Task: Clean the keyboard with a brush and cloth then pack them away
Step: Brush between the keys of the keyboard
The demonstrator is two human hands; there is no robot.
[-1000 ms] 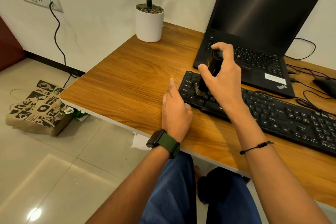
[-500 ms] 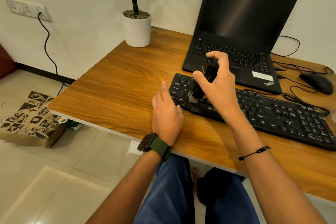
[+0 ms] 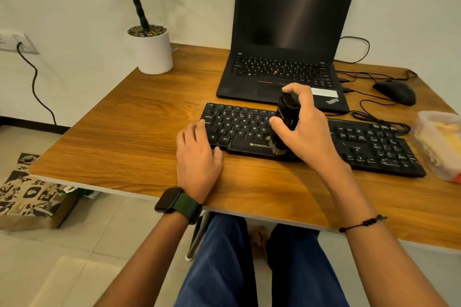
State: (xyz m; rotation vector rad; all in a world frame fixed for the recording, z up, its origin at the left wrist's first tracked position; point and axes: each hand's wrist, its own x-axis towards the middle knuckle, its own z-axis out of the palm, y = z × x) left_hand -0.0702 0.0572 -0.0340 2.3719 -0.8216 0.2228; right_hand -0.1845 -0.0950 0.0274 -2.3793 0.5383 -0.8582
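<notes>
While your left hand [image 3: 198, 157] lies flat on the keyboard [image 3: 311, 137] corner, steadying it on the counter [image 3: 129, 137], your right hand [image 3: 301, 129] grips the brush [image 3: 287, 119], bristles down on the keyboard's near edge.

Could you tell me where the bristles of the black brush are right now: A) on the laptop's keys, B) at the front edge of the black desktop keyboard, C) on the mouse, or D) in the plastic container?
B: the right hand holds the black brush with its bristles down on the black desktop keyboard near its front edge.

Black keyboard [image 3: 249, 129] flat on desk — black brush [image 3: 284, 119] upright, bristles touching it.
</notes>
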